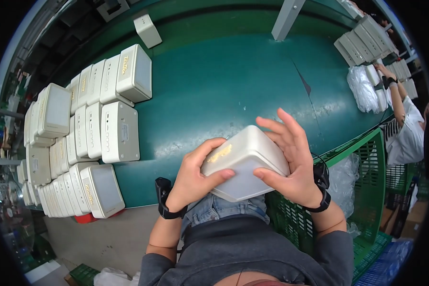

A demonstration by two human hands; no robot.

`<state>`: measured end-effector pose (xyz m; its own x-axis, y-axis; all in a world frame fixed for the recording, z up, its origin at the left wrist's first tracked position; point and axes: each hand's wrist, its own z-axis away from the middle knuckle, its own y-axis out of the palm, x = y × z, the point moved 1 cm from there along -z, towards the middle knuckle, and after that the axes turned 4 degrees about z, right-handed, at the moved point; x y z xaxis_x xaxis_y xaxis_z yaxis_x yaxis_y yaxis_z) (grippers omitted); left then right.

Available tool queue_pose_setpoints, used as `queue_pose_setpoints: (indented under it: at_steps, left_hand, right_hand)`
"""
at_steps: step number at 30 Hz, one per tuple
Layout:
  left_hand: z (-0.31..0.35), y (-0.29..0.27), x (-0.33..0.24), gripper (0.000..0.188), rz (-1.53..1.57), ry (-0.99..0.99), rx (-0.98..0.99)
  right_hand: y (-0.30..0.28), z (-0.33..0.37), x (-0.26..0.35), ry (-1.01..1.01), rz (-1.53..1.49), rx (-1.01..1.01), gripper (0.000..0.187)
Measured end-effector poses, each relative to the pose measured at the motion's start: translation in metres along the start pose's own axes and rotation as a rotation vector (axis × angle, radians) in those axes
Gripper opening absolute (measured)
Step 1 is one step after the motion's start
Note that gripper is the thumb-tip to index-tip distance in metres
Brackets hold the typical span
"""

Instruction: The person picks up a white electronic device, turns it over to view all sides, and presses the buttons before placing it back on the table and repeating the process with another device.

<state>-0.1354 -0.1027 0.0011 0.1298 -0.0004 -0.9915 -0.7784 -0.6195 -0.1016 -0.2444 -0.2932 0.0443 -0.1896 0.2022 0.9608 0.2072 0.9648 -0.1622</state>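
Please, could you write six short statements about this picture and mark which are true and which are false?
1. The left hand holds an off-white box. True.
2. The right hand is far away from this box. False: it touches the box.
3. The tabletop is green. True.
4. Both hands wear gloves. False: both are bare.
5. The large crate at the right is red. False: the crate is green.
6. Another person's arm shows at the right. True.
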Motion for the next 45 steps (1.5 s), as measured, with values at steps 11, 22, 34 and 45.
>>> queue_pose_setpoints:
  at_steps: [11,22,34,45]
  left_hand:
    - [-0.004,0.001,0.018,0.066,0.822,-0.379,-0.410]
    - [-0.007,0.007,0.017,0.066,0.940,-0.445,-0.210]
    - [-0.015,0.020,0.019,0.068,0.929,-0.392,-0.369]
    - [0.004,0.013,0.012,0.105,1.082,0.146,-0.048]
  right_hand:
    - [-0.007,0.001,-0.009,0.141,-0.252,-0.064,0.072]
    - [-0.010,0.003,-0.009,-0.099,0.229,0.046,0.049]
    - [-0.002,0.002,0.000,-0.261,0.396,0.176,0.059]
    - [-0.003,0.005,-0.005,0.306,-0.645,0.170,0.068]
